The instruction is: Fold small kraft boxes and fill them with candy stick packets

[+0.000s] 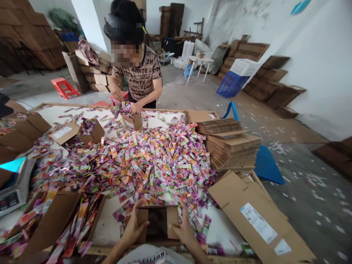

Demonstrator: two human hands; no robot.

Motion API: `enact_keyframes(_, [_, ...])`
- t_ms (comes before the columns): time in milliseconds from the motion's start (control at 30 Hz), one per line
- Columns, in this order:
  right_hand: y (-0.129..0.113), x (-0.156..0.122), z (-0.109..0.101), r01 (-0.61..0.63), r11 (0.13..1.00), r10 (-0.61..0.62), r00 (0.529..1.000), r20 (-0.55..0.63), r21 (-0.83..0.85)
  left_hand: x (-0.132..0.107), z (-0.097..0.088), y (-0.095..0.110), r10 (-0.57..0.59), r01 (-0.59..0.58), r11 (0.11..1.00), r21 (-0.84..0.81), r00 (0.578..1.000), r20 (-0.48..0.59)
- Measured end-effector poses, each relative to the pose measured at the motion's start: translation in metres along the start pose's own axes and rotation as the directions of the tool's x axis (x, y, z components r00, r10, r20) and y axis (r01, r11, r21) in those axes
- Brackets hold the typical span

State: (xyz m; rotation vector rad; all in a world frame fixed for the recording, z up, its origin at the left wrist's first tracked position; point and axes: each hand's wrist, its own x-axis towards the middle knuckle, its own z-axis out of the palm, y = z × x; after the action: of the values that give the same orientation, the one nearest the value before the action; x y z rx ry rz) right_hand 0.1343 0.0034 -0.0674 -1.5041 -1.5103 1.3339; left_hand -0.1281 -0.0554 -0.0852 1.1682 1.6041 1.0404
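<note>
Left hand and right hand hold opposite ends of an open-topped brown cardboard box, each of my thumbs pressed on a short flap, my fingers round the outside. The box is at the middle of the near edge of the white-topped, wood-rimmed counter, its inside too dark to read. Squeezing too hard could, I judge, crease those flaps, and pulling back could tip the box off the edge. Pushing forward could send the loose heap of small, glossy pink, purple and orange plastic packets sliding, as their film looks slippery. Along the right edge lies a ridged stack of flattened brown cartons; at the near right corner, smooth flat cardboard with white labels juts out, where my elbow might knock it.
</note>
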Motion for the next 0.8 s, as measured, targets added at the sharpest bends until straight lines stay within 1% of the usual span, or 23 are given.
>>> enact_keyframes(33, [-0.003,-0.001,-0.003,0.043,0.999,-0.043,0.999,0.004,-0.025,-0.004,-0.003,-0.005,0.015,-0.013,0.999,0.045,0.999,-0.035])
enact_keyframes(67, [-0.006,-0.003,-0.007,0.067,0.997,-0.066,0.997,0.03,-0.037,-0.008,-0.008,-0.009,0.037,-0.033,0.996,0.082,0.999,-0.039])
enact_keyframes(100, [-0.009,-0.006,-0.012,0.074,0.996,-0.07,0.995,0.067,-0.051,-0.013,-0.015,-0.01,0.063,-0.062,0.992,0.113,0.998,-0.003])
enact_keyframes(133, [-0.01,-0.01,-0.018,0.065,0.995,-0.057,0.993,0.108,-0.072,-0.018,-0.023,-0.008,0.089,-0.098,0.986,0.136,0.994,0.07])
enact_keyframes(167, [-0.011,-0.014,-0.024,0.05,0.994,-0.036,0.989,0.145,-0.094,-0.022,-0.033,-0.005,0.106,-0.131,0.98,0.147,0.981,0.166])
enact_keyframes(233, [-0.013,-0.019,-0.033,0.027,0.993,-0.005,0.982,0.188,-0.112,-0.026,-0.05,0.006,0.11,-0.162,0.978,0.131,0.935,0.336])
enact_keyframes(267, [-0.013,-0.02,-0.035,0.017,0.995,0.001,0.981,0.195,-0.093,-0.026,-0.057,0.011,0.099,-0.156,0.981,0.118,0.916,0.388])
enact_keyframes(300, [-0.013,-0.02,-0.035,0.01,0.998,0.002,0.981,0.194,-0.061,-0.025,-0.061,0.016,0.085,-0.14,0.985,0.105,0.906,0.414])
enact_keyframes(333, [-0.013,-0.019,-0.034,0.006,1.0,-0.001,0.982,0.189,-0.024,-0.022,-0.062,0.019,0.075,-0.123,0.988,0.093,0.908,0.411])
enact_keyframes(367, [-0.013,-0.017,-0.03,-0.001,1.0,-0.001,0.983,0.182,0.01,-0.018,-0.061,0.02,0.066,-0.106,0.991,0.085,0.922,0.382])
enact_keyframes(433, [-0.011,-0.012,-0.02,-0.038,0.998,0.03,0.991,0.133,0.056,-0.009,-0.051,0.018,0.033,-0.055,0.996,0.076,0.962,0.271])
enact_keyframes(500, [-0.009,-0.005,-0.008,-0.088,0.994,0.083,0.995,0.062,0.068,-0.002,-0.037,0.011,-0.04,0.038,0.999,0.011,0.988,0.15])
enact_keyframes(533, [-0.008,-0.001,-0.003,-0.108,0.992,0.106,0.994,0.03,0.059,0.0,-0.029,0.007,-0.094,0.101,0.994,-0.05,0.988,0.121])
enact_keyframes(567, [-0.007,0.003,0.002,-0.118,0.992,0.118,0.993,0.005,0.037,0.001,-0.022,0.003,-0.157,0.173,0.976,-0.13,0.98,0.122])
enact_keyframes(633, [-0.007,0.009,0.01,-0.12,0.992,0.119,0.993,-0.014,-0.036,0.001,-0.009,-0.002,-0.28,0.32,0.899,-0.3,0.945,0.168])
enact_keyframes(667, [-0.008,0.01,0.014,-0.117,0.99,0.115,0.993,-0.03,-0.077,0.002,-0.003,-0.003,-0.33,0.375,0.855,-0.357,0.926,0.183])
enact_keyframes(700, [-0.008,0.01,0.019,-0.118,0.986,0.112,0.992,-0.052,-0.116,0.002,0.002,-0.004,-0.366,0.406,0.828,-0.388,0.914,0.174])
enact_keyframes(733, [-0.009,0.009,0.024,-0.12,0.981,0.109,0.991,-0.083,-0.15,0.003,0.006,-0.004,-0.387,0.408,0.826,-0.388,0.912,0.133])
enact_keyframes(800, [-0.008,0.007,0.031,-0.119,0.975,0.094,0.986,-0.141,-0.187,0.004,0.011,-0.001,-0.369,0.353,0.888,-0.294,0.929,0.001])
